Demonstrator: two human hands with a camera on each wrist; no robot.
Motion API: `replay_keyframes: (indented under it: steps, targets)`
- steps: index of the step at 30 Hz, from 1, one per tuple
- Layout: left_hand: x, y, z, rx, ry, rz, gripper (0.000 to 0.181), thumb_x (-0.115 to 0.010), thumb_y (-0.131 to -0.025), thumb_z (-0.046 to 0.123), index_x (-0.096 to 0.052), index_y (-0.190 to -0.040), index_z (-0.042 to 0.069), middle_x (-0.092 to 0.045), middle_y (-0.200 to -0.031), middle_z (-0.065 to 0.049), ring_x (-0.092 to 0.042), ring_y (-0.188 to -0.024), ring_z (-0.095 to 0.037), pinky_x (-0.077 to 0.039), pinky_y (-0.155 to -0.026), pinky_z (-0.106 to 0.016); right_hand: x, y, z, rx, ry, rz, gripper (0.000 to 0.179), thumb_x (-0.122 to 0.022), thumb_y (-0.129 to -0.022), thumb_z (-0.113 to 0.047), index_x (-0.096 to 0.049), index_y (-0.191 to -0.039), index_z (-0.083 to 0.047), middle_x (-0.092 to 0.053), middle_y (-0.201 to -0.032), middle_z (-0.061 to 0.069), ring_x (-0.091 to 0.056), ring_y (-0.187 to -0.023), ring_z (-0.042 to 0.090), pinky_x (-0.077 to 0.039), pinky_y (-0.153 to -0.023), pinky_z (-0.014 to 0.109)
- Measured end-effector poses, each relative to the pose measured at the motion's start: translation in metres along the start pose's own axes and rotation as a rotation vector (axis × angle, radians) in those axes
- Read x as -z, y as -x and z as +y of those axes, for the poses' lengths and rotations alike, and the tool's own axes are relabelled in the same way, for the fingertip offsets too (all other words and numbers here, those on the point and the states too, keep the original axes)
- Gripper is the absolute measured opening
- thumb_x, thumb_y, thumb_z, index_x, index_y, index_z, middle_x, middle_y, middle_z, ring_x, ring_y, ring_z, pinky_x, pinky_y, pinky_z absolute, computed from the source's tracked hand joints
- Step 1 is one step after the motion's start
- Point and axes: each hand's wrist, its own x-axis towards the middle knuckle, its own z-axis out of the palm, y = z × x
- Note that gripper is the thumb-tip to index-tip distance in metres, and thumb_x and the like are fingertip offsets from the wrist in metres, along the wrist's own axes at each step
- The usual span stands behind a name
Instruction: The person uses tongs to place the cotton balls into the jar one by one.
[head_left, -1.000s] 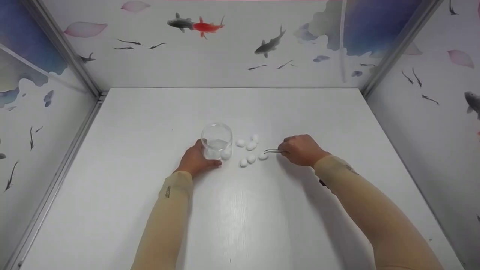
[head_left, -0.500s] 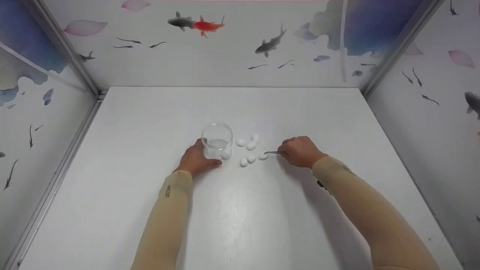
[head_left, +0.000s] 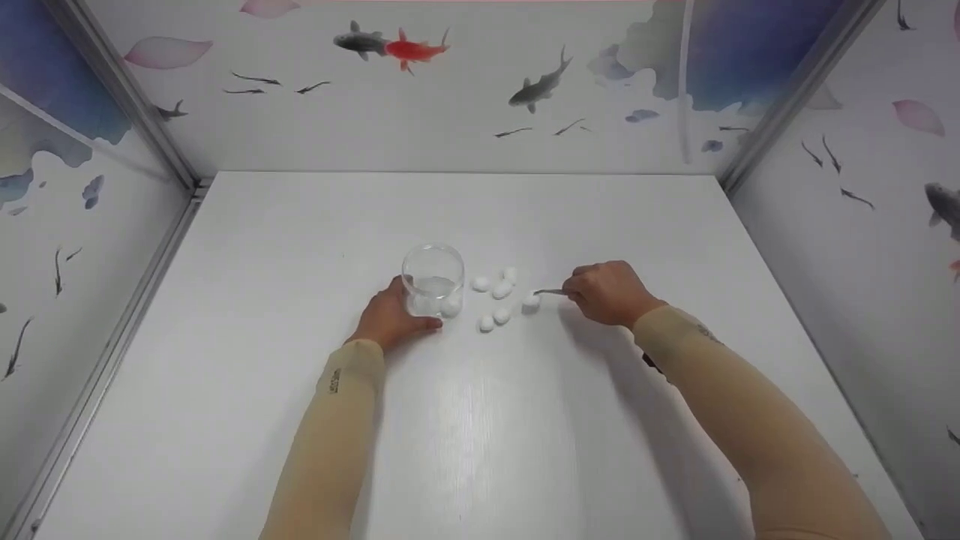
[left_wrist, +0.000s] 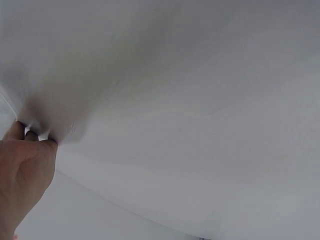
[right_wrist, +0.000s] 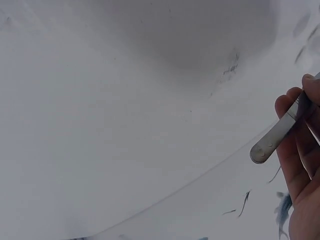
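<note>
We see a clear jar (head_left: 433,262) standing upright on the white counter (head_left: 480,435), and the left hand (head_left: 390,319) is curled around its lower side, thumb to the front and fingers reaching behind. We judge that this low grasp is there to steady the light jar against sliding or tipping, while leaving its mouth unobstructed. The right hand (head_left: 611,291) has its fingers clenched around metal tweezers (head_left: 551,291), gripping them well back so that the slim tips project toward the jar; we take that hold to be for reach and fine control. At those tips is one white ball (head_left: 531,301), to the right of the others; we cannot tell whether it is lifted clear of the counter or just touching it. Five loose white balls (head_left: 502,316) lie between the jar and the tweezers, three in a cluster farther from us and two side by side nearer, a layout that seems to suit a short reach from either side. As for the jar's contents, white balls (head_left: 451,305) rest at its bottom, showing through the clear wall, though we cannot count them surely; the space above them looks unfilled.
</note>
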Motion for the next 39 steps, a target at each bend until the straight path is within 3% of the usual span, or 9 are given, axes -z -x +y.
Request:
replay_keyframes:
  steps: [12, 20, 30, 39]
  targets:
    - [0.0, -0.002, -0.002, -0.004, 0.008, -0.005, 0.114, -0.088, -0.07, 0.051, -0.027, -0.156, 0.008, -0.042, -0.152, -0.018, -0.036, -0.141, -0.035, -0.026, -0.119, -0.047, 0.013, -0.012, -0.002, 0.005, 0.004, 0.016, 0.011, -0.072, -0.087, -0.003, -0.08, -0.089, -0.011, -0.071, -0.079, 0.002, -0.067, -0.065, 0.019, -0.059, -0.058, 0.038]
    - [0.001, -0.002, -0.001, -0.022, 0.012, 0.001, 0.111, -0.089, -0.071, 0.047, -0.029, -0.155, 0.007, -0.043, -0.151, -0.018, -0.037, -0.14, -0.036, -0.026, -0.119, -0.047, 0.03, -0.044, -0.012, 0.005, 0.009, 0.073, 0.011, -0.071, -0.088, -0.004, -0.08, -0.09, -0.011, -0.072, -0.08, 0.003, -0.068, -0.067, 0.02, -0.06, -0.059, 0.039]
    - [0.0, 0.0, -0.001, 0.01, 0.028, 0.006, 0.113, -0.089, -0.069, 0.049, -0.028, -0.156, 0.01, -0.042, -0.152, -0.016, -0.035, -0.141, -0.036, -0.027, -0.118, -0.047, 0.048, -0.091, -0.041, 0.036, 0.026, 0.107, 0.013, -0.069, -0.091, -0.006, -0.08, -0.095, -0.011, -0.072, -0.083, 0.003, -0.067, -0.067, 0.018, -0.058, -0.059, 0.036]
    - [-0.003, -0.002, -0.002, 0.011, 0.014, 0.014, 0.114, -0.089, -0.068, 0.052, -0.03, -0.156, 0.01, -0.045, -0.151, -0.015, -0.037, -0.14, -0.034, -0.027, -0.118, -0.048, 0.039, -0.111, -0.063, 0.103, -0.006, 0.122, 0.013, -0.068, -0.091, -0.007, -0.079, -0.094, -0.013, -0.072, -0.082, 0.001, -0.066, -0.063, 0.017, -0.056, -0.054, 0.036]
